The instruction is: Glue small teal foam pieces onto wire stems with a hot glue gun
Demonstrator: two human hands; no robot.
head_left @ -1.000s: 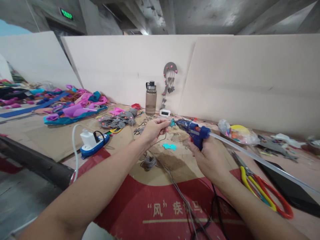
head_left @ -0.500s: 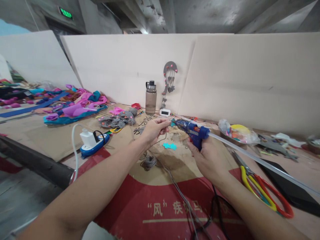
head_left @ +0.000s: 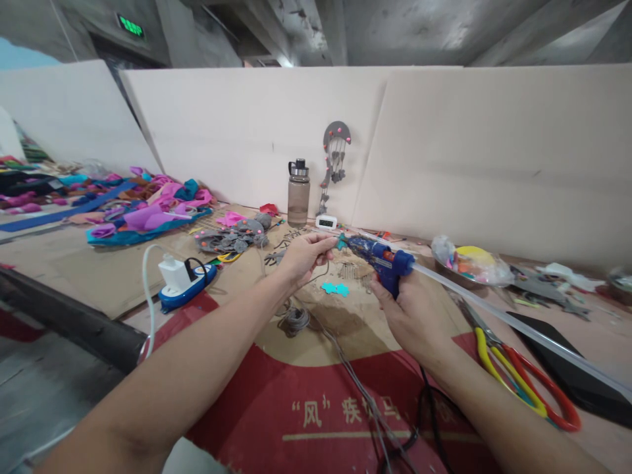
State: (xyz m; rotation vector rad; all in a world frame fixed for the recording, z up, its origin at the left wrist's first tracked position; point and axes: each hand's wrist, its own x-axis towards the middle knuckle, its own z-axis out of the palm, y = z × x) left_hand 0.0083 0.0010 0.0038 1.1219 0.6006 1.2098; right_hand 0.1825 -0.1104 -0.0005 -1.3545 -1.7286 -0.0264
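My right hand [head_left: 412, 313] is wrapped around the handle of a blue hot glue gun [head_left: 382, 259], whose nozzle points left. A long clear glue stick [head_left: 498, 309] runs out of its back toward the right edge. Just left of the nozzle, my left hand [head_left: 307, 255] pinches a small teal cutout [head_left: 341, 241] at the fingertips. From that hand a thin grey cord hangs down toward a coil of grey cord [head_left: 295, 320] on the cardboard. Light-blue flower-shaped cutouts [head_left: 335, 289] lie flat below, between my hands.
Scissors [head_left: 513, 372] and a black phone [head_left: 573, 368] lie at the right. A water bottle [head_left: 298, 194] and small white clock [head_left: 326, 222] stand at the back. A blue power strip [head_left: 187, 289] sits left, near coloured fabric scraps [head_left: 153, 210]. Black cable trails beneath my right arm.
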